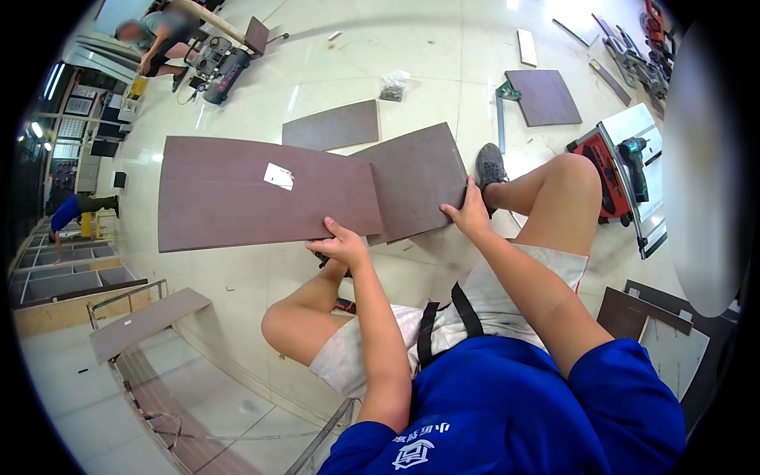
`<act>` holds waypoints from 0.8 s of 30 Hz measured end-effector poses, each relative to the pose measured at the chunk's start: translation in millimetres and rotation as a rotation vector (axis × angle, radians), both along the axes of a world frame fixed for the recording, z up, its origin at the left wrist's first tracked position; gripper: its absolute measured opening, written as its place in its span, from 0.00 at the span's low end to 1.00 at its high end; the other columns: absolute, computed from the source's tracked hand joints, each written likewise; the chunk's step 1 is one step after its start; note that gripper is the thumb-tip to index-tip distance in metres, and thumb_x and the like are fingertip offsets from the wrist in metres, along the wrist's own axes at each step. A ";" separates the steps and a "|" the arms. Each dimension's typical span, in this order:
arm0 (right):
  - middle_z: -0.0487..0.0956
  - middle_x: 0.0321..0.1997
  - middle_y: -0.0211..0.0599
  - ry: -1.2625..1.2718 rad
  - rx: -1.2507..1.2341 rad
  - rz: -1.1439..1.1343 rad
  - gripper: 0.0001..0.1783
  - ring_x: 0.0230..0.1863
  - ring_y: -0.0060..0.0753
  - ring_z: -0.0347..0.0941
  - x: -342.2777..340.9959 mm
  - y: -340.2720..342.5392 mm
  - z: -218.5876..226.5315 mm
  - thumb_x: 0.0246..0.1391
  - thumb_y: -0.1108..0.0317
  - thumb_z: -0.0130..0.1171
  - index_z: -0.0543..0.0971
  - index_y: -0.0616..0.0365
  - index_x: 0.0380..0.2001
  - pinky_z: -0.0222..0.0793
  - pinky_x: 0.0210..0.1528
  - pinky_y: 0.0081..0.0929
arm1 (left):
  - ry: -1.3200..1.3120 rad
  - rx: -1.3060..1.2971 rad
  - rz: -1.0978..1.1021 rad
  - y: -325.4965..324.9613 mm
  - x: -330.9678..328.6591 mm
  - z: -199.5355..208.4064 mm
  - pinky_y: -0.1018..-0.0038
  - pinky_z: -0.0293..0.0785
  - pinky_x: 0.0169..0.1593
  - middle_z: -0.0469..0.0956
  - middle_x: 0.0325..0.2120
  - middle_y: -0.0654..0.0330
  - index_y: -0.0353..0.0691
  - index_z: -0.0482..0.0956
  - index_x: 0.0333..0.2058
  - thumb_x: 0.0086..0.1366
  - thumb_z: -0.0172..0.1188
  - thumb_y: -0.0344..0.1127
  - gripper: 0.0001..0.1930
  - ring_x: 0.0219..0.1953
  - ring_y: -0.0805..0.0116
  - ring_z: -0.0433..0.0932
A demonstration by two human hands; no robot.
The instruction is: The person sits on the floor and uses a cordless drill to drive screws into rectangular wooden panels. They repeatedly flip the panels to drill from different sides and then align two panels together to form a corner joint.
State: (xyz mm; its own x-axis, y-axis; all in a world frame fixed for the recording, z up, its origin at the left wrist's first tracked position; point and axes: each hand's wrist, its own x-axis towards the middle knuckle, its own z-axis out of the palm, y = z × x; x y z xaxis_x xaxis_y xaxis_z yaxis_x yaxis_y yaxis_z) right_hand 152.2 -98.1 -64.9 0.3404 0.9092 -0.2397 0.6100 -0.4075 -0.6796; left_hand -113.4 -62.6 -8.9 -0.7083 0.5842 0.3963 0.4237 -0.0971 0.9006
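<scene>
My left hand (342,244) is closed on the near edge of a long brown board (229,190), its thumb on top. A white label (279,176) sits on that board's face. With my right hand (470,210) I grip the right edge of a second brown board (416,178), thumb over the face and fingers round the edge. The long board overlaps the second board's left part and hides it there. Behind both, a third brown board (336,125) lies on the floor.
A small brown panel (546,96) lies at the right beside a square with a green handle (507,93). Further right, a green drill (635,162) rests on a table saw (633,142). A bag of hardware (393,85), an air compressor (218,67) and a crouching person (162,39) are farther off.
</scene>
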 end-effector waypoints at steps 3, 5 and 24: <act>0.64 0.72 0.50 -0.006 0.000 -0.003 0.65 0.69 0.51 0.66 2.6 0.9 -0.4 0.45 0.50 0.77 0.48 0.64 0.75 0.67 0.66 0.41 | 0.098 0.056 -0.108 -11.9 17.6 4.2 0.62 0.76 0.54 0.70 0.51 0.39 0.22 0.57 0.55 0.70 0.63 0.35 0.28 0.52 0.52 0.77; 0.64 0.71 0.50 -0.017 -0.005 -0.006 0.64 0.69 0.51 0.66 5.5 1.4 -2.5 0.45 0.50 0.77 0.48 0.64 0.75 0.67 0.67 0.41 | 0.109 0.052 -0.187 -22.2 32.4 11.7 0.62 0.78 0.51 0.75 0.47 0.40 0.20 0.64 0.52 0.68 0.65 0.33 0.25 0.47 0.53 0.80; 0.71 0.64 0.68 0.040 -0.100 0.144 0.56 0.66 0.62 0.68 10.0 11.5 -11.4 0.46 0.49 0.78 0.58 0.68 0.68 0.63 0.67 0.43 | 0.382 -0.243 -0.359 -35.3 32.7 17.4 0.50 0.70 0.64 0.75 0.59 0.42 0.42 0.74 0.62 0.54 0.65 0.26 0.33 0.62 0.45 0.73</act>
State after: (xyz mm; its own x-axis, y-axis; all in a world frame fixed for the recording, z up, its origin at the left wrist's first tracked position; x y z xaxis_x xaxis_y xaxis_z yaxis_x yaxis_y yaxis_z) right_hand 162.1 -86.6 -76.3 0.1965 0.9190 -0.3418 0.6405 -0.3843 -0.6649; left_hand -80.7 -97.9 8.5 -0.2816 0.8676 0.4098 0.7022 -0.1047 0.7042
